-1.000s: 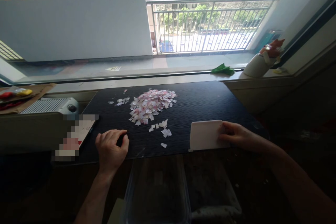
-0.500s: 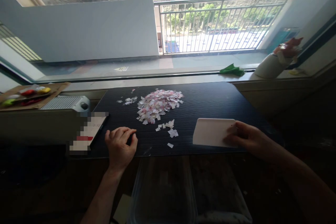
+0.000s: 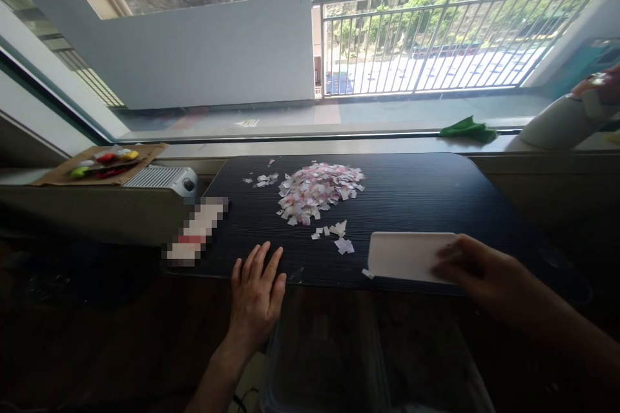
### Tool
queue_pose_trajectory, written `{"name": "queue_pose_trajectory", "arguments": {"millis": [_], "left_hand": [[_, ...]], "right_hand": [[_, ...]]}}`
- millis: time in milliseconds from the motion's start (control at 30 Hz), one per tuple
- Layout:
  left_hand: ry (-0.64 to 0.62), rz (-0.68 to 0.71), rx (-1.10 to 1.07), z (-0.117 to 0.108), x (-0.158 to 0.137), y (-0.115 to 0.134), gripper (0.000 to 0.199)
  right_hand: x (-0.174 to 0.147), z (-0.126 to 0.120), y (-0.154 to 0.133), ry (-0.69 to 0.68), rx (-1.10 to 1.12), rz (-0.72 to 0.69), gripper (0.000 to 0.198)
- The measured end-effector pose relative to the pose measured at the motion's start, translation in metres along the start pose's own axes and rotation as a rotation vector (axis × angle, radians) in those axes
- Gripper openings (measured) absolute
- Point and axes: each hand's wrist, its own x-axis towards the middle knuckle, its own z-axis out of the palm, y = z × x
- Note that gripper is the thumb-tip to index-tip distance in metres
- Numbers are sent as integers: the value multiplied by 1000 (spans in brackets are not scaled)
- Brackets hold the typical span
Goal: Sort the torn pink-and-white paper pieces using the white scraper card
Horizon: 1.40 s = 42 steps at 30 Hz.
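Observation:
My right hand [image 3: 472,264] grips the right end of a white flat rectangular piece with rounded corners [image 3: 402,257], low over the near right part of the dark table [image 3: 416,187]. A small paper scrap [image 3: 367,273] lies against its lower left corner. My left hand [image 3: 256,293] rests at the table's near edge with fingers spread, holding nothing. Beyond both hands is a heap of small pink and white paper scraps [image 3: 317,190]. A few loose scraps [image 3: 344,245] lie between the heap and the white piece, and more [image 3: 266,179] lie left of the heap.
A pixelated flat item [image 3: 196,232] lies on the table's left edge. Past it are a grey ribbed box with a knob [image 3: 162,179] and cardboard with colourful items [image 3: 48,174]. On the sill sit a green cloth [image 3: 468,130] and a white container [image 3: 555,122]. Below, a clear plastic bin [image 3: 324,348].
My left hand has uncurled and its fingers are now spread. The white piece has shifted nearer the front edge, and a single scrap now touches its corner. The view has swung left.

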Motion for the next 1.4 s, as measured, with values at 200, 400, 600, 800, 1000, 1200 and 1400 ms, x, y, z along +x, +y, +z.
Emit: {"name": "queue_pose_trajectory", "arguments": {"millis": [200, 400, 600, 800, 1000, 1200, 1400], "left_hand": [[-32, -6, 40, 5, -5, -2, 46], [-6, 7, 33, 5, -5, -1, 46], [10, 28, 29, 3, -6, 0, 45], [20, -29, -23, 1, -3, 4, 41], [-60, 76, -257, -19, 33, 49, 21], [-374, 242, -283, -15, 74, 100, 12], [-368, 258, -243, -7, 87, 104, 12]], "right_hand": [[16, 15, -18, 82, 132, -22, 21], [19, 17, -22, -70, 84, -15, 21], [15, 9, -8, 7, 131, 35, 26], [10, 3, -4, 51, 151, 61, 30], [7, 1, 5, 118, 148, 100, 26], [19, 12, 27, 168, 290, 159, 23], [21, 23, 42, 208, 536, 200, 31]]}}
